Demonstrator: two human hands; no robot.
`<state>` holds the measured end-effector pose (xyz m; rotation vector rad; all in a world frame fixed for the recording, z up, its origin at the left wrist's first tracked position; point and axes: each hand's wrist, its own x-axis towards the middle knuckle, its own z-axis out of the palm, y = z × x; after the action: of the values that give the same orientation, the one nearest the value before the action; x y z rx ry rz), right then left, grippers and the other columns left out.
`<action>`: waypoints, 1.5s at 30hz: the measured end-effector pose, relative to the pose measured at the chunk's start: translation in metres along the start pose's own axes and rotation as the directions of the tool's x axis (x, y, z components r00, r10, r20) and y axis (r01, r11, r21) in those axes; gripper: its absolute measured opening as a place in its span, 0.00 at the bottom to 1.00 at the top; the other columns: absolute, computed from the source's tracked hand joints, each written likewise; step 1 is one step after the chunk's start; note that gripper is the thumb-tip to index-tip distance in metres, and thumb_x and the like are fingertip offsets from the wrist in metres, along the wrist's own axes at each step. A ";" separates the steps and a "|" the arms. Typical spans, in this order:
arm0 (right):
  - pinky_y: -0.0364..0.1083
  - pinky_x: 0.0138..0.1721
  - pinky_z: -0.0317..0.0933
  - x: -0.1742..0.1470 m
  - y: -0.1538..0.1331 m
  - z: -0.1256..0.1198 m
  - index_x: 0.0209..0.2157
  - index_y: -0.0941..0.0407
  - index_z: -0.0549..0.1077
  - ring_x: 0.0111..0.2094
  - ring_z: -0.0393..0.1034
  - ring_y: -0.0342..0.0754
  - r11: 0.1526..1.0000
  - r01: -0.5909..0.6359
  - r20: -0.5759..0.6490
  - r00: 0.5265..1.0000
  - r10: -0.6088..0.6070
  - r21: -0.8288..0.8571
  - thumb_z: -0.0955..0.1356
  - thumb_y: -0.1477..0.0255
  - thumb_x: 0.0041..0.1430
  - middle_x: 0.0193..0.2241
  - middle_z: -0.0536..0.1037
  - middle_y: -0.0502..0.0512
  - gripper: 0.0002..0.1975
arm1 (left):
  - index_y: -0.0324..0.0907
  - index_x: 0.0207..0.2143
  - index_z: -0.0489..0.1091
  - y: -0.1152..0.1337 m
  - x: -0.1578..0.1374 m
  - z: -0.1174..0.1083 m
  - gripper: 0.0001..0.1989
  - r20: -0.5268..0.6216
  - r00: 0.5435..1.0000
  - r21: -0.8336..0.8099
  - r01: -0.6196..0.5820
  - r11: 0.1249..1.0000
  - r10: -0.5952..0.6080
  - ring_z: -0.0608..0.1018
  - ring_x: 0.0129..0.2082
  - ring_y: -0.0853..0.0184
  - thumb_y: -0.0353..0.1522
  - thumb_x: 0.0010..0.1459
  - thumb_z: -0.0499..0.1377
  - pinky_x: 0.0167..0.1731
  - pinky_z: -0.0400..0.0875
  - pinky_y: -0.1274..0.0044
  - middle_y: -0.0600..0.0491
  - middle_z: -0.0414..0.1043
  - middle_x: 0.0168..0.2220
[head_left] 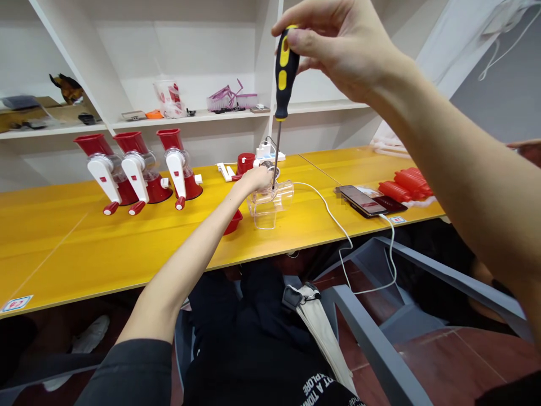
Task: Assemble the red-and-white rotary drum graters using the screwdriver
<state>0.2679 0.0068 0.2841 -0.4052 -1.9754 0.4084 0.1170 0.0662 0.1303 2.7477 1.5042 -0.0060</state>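
Note:
My right hand, raised high, grips the black and yellow handle of a screwdriver that points straight down. The screwdriver's tip meets the top of a clear plastic housing on the table. My left hand is closed at the housing's upper left side; its fingertips are partly hidden. Just behind the hand lies a perforated metal drum. A red bowl-like part sits under my left forearm, and a red base with a white crank lies beyond it.
Several things are around: three assembled red and white rotary graters at left, a phone on a white cable, red plastic parts at right, and a power strip behind. Shelves hold purple baskets. A grey chair stands at right.

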 end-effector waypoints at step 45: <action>0.38 0.32 0.74 -0.005 -0.006 -0.009 0.43 0.58 0.78 0.38 0.76 0.42 0.998 -0.048 0.038 0.998 0.050 -0.039 0.73 0.70 0.59 0.37 0.79 0.53 0.11 | 0.35 0.56 0.69 -0.007 0.012 0.010 0.21 -0.042 0.999 -0.020 0.006 1.000 -0.007 0.76 0.54 0.50 0.30 0.61 0.53 0.49 0.71 0.68 0.37 0.72 0.56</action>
<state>0.2776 0.0004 0.2863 -0.4738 -2.0164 0.4126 0.1174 0.0799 0.1203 2.7448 1.5140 0.0674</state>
